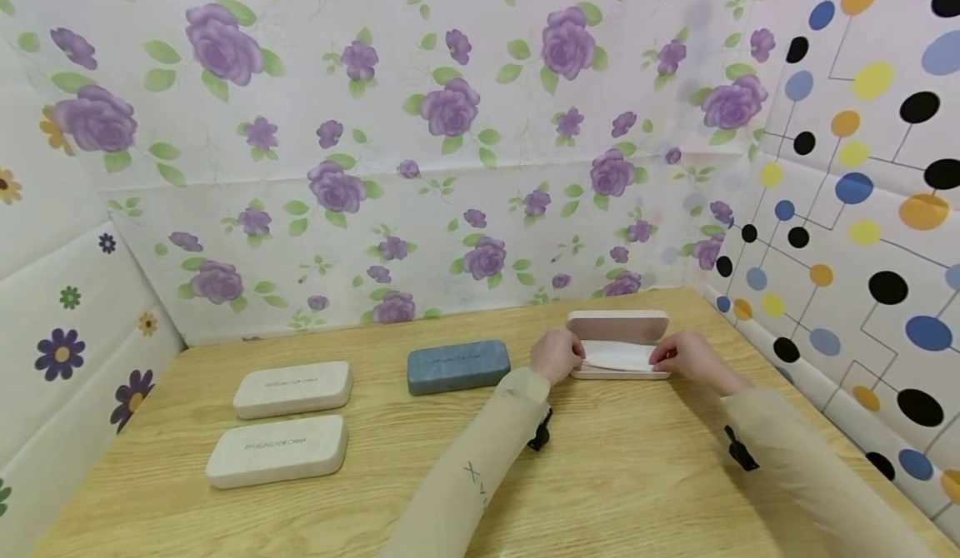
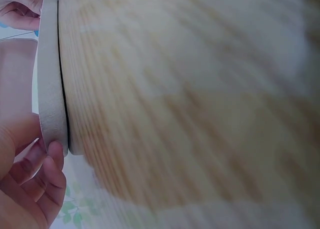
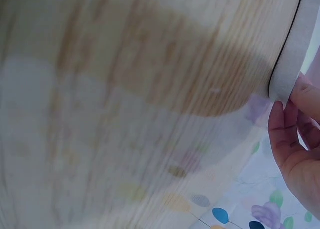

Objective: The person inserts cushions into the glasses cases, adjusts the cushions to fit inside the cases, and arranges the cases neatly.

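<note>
An open eyeglass case [image 1: 618,375] with a pale outside and a pinkish lining stands at the right of the table, its lid raised at the back. A white cloth [image 1: 618,355] lies across its lower half. My left hand [image 1: 557,355] pinches the cloth at its left end, fingers against the case's corner. At the other end, my right hand [image 1: 692,358] pinches the cloth between thumb and fingers. From the left wrist, the case's side wall [image 2: 51,74] shows close up beside my fingers; the cloth is hidden there.
A closed blue case [image 1: 459,366] lies left of my left hand. Two closed cream cases [image 1: 294,389] [image 1: 277,451] lie farther left, one behind the other. Flowered sheeting rises behind the table, and dotted sheeting [image 1: 855,233] stands close on the right.
</note>
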`<state>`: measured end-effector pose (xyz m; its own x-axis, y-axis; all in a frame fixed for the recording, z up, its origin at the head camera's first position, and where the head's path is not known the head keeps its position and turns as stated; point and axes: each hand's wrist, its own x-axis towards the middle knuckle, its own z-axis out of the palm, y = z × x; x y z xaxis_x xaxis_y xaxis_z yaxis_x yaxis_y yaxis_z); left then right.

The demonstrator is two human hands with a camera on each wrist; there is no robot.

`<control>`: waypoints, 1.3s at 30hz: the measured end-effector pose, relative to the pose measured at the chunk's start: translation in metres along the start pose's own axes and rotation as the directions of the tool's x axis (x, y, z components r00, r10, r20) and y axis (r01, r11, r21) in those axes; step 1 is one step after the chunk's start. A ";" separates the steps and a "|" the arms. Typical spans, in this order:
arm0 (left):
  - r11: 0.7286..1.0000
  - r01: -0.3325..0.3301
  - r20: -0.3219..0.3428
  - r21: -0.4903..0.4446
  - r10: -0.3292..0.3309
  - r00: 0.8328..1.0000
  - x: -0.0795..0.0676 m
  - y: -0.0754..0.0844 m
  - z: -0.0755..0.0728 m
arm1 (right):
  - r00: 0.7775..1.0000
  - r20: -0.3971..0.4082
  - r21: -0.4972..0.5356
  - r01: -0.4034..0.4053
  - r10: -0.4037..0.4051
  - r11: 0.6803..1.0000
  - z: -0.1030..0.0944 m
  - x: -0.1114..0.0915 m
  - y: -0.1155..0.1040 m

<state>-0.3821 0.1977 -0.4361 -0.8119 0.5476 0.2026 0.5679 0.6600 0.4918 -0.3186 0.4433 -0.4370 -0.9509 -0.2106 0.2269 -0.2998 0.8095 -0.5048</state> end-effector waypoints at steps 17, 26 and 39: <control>0.996 -0.089 0.050 -0.024 0.090 0.995 -0.007 0.005 -0.004 | 0.998 -0.029 -0.003 0.053 -0.053 0.999 0.002 -0.003 0.002; 0.953 -0.026 0.046 -0.303 0.042 0.998 -0.011 -0.005 -0.005 | 0.998 -0.066 0.040 0.011 -0.008 0.999 0.001 -0.007 0.003; 0.710 0.153 -0.105 -0.688 -0.306 0.946 -0.013 -0.013 -0.013 | 0.933 -0.179 0.455 -0.202 0.312 0.867 -0.004 -0.017 -0.002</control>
<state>-0.3809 0.1759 -0.4344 -0.9561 0.2624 0.1305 0.1857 0.1981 0.9624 -0.3015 0.4478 -0.4363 -0.9669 0.1537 0.2035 -0.1029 0.4950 -0.8628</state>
